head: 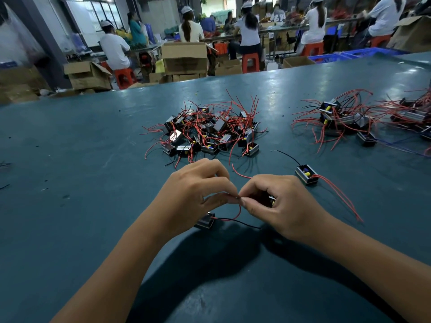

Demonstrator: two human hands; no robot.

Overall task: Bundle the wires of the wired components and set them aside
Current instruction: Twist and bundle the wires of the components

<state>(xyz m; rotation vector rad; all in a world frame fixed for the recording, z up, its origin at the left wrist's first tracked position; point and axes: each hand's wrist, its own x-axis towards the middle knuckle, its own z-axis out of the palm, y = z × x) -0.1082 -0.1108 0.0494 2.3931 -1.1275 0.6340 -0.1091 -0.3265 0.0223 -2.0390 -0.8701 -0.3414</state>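
Head view: at frame centre the left hand (pixel 198 190) and right hand (pixel 275 201) pinch red wires (pixel 238 209) together, likely twisting them into a bundle. The right also cups a component (pixel 271 199). Unbundled pile (pixel 210 131) waits above on the counter (pixel 81 159).

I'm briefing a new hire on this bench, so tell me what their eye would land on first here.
First, the two hands meeting at the centre near edge, left hand and right hand, pinching a thin red wire between their fingertips. Just beyond them on the green table sits a tangled pile of components bristling with red wires. A second heap lies far right, with one lone component beside the right hand.
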